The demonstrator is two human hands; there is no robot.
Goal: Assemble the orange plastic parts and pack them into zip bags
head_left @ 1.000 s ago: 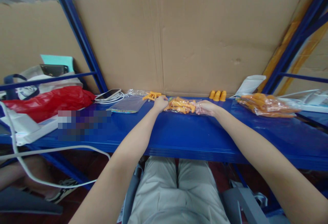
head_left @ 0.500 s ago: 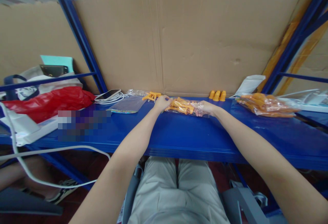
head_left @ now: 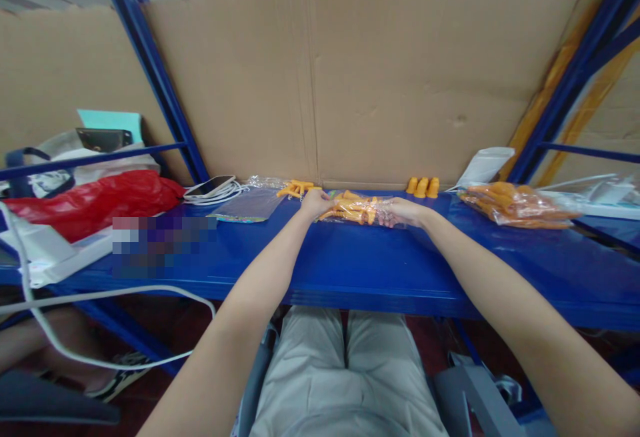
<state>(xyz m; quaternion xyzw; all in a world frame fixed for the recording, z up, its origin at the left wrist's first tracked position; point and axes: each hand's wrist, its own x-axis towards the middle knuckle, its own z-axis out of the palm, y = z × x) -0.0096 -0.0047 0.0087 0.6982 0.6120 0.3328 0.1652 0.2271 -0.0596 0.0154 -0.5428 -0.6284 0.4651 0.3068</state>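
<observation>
Both my hands hold a small clear plastic bag (head_left: 356, 209) filled with orange pieces, just above the blue shelf (head_left: 350, 263). My left hand (head_left: 315, 202) pinches its left end. My right hand (head_left: 405, 212) grips its right end, fingers closed round the plastic. A few loose orange pieces (head_left: 296, 188) lie just left of my left hand. Three orange caps (head_left: 423, 187) stand upright behind my right hand, against the cardboard.
A bigger bag of orange pieces (head_left: 515, 205) lies at the right, a white pouch (head_left: 484, 165) behind it. A flat clear bag (head_left: 250, 203), a phone with white cable (head_left: 213, 187), a red bag (head_left: 95, 198) and white boxes sit at the left. A cardboard sheet (head_left: 380, 83) backs the shelf.
The small bag has been lifted slightly off the shelf and pulled a little between both hands. My hands have stayed in nearly the same place.
</observation>
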